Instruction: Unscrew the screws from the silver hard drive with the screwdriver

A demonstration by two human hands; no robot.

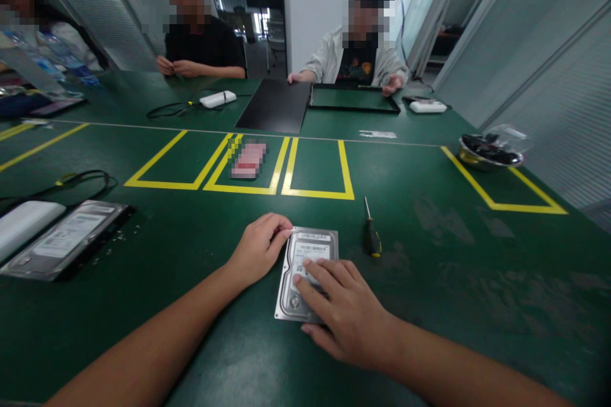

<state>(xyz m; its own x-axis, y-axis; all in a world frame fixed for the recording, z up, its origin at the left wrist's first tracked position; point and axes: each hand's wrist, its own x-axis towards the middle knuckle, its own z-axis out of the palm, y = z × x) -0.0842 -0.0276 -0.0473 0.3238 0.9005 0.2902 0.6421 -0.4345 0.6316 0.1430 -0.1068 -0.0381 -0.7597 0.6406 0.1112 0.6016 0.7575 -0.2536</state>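
A silver hard drive (pixel 296 301) with a white printed label lies on the green table in front of me. At its far left corner, my left hand (pixel 260 245) has thumb and forefinger closed on the edge. My right hand (pixel 346 302) rests across the drive from the right, fingers spread over the label and thumb at the near edge. Part of the drive is hidden beneath that hand. A screwdriver (pixel 372 238) with a black and yellow handle lies to the right of the drive, apart from both hands.
Another hard drive (pixel 71 238) and a white power bank (pixel 28 222) with a black cable lie at left. Yellow tape outlines (pixel 317 193) mark the table; one surrounds a pink item (pixel 249 160). A metal bowl (pixel 482 161) stands at right. Across the table, a person handles a black frame (pixel 356 109).
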